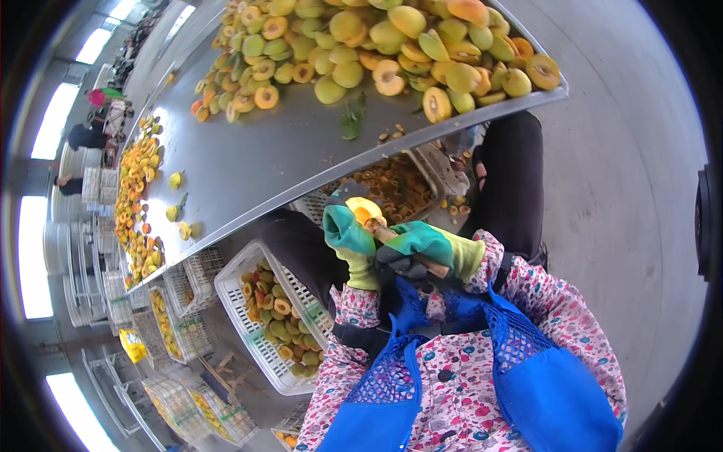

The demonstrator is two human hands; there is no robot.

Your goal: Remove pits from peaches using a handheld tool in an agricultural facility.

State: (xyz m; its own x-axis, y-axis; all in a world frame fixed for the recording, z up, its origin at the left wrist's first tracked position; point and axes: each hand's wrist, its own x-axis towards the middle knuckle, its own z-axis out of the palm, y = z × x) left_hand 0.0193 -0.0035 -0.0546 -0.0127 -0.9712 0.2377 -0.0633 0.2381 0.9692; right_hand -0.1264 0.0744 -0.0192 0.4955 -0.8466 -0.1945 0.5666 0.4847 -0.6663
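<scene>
In front of my chest, my left hand (348, 230), in a green and yellow glove, is closed around a halved apricot (363, 209) with its orange cut face up. My right hand (422, 248), gloved alike with dark fingertips, grips a wooden-handled tool (431, 264). The front of that tool meets the apricot's cut face; its tip is too small to make out. Beyond my hands, a heap of whole and halved apricots (346, 45) covers the far part of a metal table (248, 151). Below the table edge sits a crate of brown pits (399, 188).
A white plastic basket (226, 282) of apricot halves stands at my left knee. More apricots (139, 181) lie along the table's left side. Several crates (181, 331) stand on the floor farther left. My legs straddle the pit crate under the table's raised edge.
</scene>
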